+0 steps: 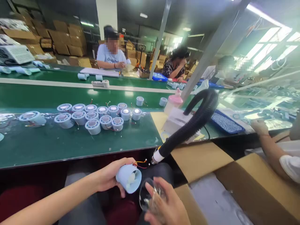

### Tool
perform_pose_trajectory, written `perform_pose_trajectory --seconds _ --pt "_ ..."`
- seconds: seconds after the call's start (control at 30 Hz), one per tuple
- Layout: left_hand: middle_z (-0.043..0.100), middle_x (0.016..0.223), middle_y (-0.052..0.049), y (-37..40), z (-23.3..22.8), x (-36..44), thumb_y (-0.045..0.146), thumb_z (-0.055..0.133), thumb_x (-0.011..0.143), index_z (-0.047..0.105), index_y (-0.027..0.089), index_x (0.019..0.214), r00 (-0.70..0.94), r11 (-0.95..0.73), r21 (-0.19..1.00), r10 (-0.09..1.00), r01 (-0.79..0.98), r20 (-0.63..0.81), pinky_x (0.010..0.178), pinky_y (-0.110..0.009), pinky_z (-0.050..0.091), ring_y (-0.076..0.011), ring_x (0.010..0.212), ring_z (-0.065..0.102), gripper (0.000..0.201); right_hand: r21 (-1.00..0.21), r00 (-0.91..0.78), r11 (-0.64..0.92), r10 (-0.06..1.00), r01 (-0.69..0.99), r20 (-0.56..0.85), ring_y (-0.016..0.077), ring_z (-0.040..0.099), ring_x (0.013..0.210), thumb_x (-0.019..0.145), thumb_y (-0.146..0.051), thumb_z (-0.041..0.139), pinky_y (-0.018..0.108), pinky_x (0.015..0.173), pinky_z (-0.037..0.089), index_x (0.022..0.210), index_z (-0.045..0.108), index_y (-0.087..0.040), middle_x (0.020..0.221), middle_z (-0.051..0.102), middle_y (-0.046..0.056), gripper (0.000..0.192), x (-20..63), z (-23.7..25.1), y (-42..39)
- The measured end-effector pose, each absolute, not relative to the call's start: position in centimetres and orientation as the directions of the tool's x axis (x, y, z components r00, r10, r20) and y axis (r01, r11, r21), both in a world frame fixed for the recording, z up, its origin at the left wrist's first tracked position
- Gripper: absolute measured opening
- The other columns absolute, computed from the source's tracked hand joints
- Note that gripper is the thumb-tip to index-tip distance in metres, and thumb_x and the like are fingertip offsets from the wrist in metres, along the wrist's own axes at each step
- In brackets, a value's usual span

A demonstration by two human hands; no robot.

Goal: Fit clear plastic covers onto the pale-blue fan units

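1. Below the near edge of the green conveyor table point(77, 143), over the person's lap, the left hand point(110, 176) wraps its fingers shut around a pale blue round plastic fan housing point(128, 178), whose open mouth faces right and slightly down, toward the other hand.
2. Just to the right and a little lower, the right hand point(165, 204) pinches a clear round plastic cover point(148, 197) by its rim, fingers closed on it; cover and housing sit near each other, not quite touching.
3. Thin red and yellow wires point(140, 163) trail from the housing's upper side toward the white tip of a black ribbed hose point(187, 125).
4. Glare makes the cover's edge hard to trace, and the right hand's lower part is cut off by the frame.
5. Rows of similar blue housings point(93, 115) stand well apart on the table.
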State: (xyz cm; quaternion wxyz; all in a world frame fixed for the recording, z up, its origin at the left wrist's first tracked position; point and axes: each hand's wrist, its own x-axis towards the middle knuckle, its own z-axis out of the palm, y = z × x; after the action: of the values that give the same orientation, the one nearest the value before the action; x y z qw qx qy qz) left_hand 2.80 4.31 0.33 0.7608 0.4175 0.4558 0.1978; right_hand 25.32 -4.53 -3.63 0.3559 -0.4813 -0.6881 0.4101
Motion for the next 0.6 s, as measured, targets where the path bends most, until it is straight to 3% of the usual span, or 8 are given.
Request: perform_pose_trajectory --seconds 0.1,0.13,0.2,0.3,0.37,0.5,0.6 --pt "0.053 0.061 0.001 2.1 -0.1 2.5 0.047 0.047 0.081 0.056 0.016 0.086 0.572 0.563 0.814 0.624 0.143 -0.533 0.029 -0.015 0.033 -0.0101 0.042 0.047 0.032 -0.573 -0.364 0.459 0.888 0.679 0.28 0.0386 0.053 0.112 0.078 -0.022 0.062 0.058 0.085 0.051 0.132 0.048 -0.037 0.137 0.045 0.012 0.058 23.0 -2.8 -4.0" --pt "0.053 0.063 0.001 1.9 0.0 2.2 0.043 0.049 0.081 0.058 0.016 0.086 0.576 0.506 0.842 0.637 0.189 -0.512 0.03 -0.014 0.031 -0.009 0.044 0.045 0.029 -0.466 -0.38 0.485 0.873 0.74 0.306 0.0371 0.054 0.108 0.079 -0.019 0.06 0.056 0.08 0.054 0.134 0.047 -0.034 0.138 0.043 0.015 0.058 22.5 -2.5 -3.7" --pt "0.057 0.075 -0.001 1.8 0.1 1.8 0.033 0.052 0.082 0.062 0.016 0.086 0.581 0.318 0.902 0.69 0.293 -0.432 0.042 -0.015 0.039 -0.0106 0.057 0.051 0.02 -0.371 -0.369 0.48 0.868 0.795 0.332 0.0338 0.054 0.102 0.079 -0.018 0.06 0.051 0.075 0.056 0.13 0.052 -0.028 0.135 0.044 0.017 0.052 21.9 -2.2 -3.4" --pt "0.06 0.089 -0.002 2.0 0.0 1.6 0.023 0.05 0.083 0.064 0.017 0.083 0.569 0.092 0.911 0.755 0.402 -0.327 0.069 -0.022 0.046 -0.0155 0.08 0.055 0.015 -0.345 -0.385 0.505 0.849 0.791 0.361 0.0307 0.053 0.099 0.081 -0.021 0.059 0.046 0.074 0.056 0.114 0.062 -0.023 0.127 0.05 0.015 0.033 21.9 -2.4 -3.8" --pt "0.06 0.086 -0.002 2.2 -0.3 1.7 0.024 0.045 0.085 0.062 0.016 0.084 0.507 0.095 0.882 0.787 0.462 -0.351 0.07 -0.024 0.044 -0.0164 0.079 0.055 0.019 -0.341 -0.409 0.538 0.828 0.771 0.383 0.0295 0.052 0.099 0.083 -0.022 0.057 0.044 0.073 0.057 0.112 0.062 -0.023 0.125 0.05 0.014 0.03 22.2 -2.7 -4.3" --pt "0.06 0.089 -0.003 2.0 -1.0 2.2 0.025 0.044 0.086 0.062 0.016 0.087 0.502 0.029 0.873 0.808 0.488 -0.308 0.076 -0.028 0.043 -0.018 0.083 0.056 0.02 -0.312 -0.376 0.503 0.842 0.806 0.388 0.03 0.051 0.101 0.083 -0.022 0.059 0.045 0.075 0.056 0.128 0.052 -0.026 0.137 0.038 0.017 0.046 22.1 -2.9 -4.3" --pt "0.059 0.094 -0.003 1.5 -1.1 2.4 0.023 0.046 0.086 0.063 0.017 0.09 0.566 -0.083 0.879 0.792 0.47 -0.228 0.081 -0.028 0.042 -0.0181 0.088 0.056 0.019 -0.349 -0.329 0.413 0.903 0.841 0.276 0.0314 0.051 0.102 0.076 -0.015 0.067 0.046 0.076 0.055 0.11 0.064 -0.024 0.136 0.042 0.016 0.036 21.6 -2.9 -3.3"
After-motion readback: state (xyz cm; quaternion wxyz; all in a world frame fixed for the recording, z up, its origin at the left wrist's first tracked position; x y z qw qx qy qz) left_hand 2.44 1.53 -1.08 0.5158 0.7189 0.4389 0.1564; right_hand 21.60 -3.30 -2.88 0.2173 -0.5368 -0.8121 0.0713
